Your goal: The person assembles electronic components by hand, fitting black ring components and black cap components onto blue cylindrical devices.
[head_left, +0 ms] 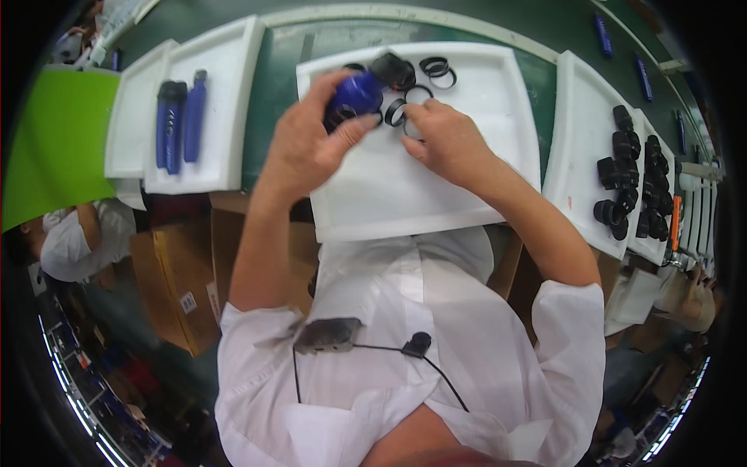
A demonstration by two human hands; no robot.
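Observation:
My left hand (306, 144) is wrapped round a blue bottle (359, 96) above the white tray (373, 204) in front of me. The bottle is tilted, and its black cap (394, 71) points to the far right. Beside it, my right hand (447, 142) has its fingers curled with thumb and forefinger close together, and the thin edge of a black ring shows between them. A thicker black ring (394, 113) stands between the two hands. More black rings (438, 71) lie at the far side of the tray.
On the left, a white tray (218, 167) holds several blue bottles (194, 117). White trays at right carry many black caps (620, 167). Blue bottles (643, 76) lie on the green surface beyond. Cardboard boxes (175, 288) stand below the table edge; another person (85, 241) sits at left.

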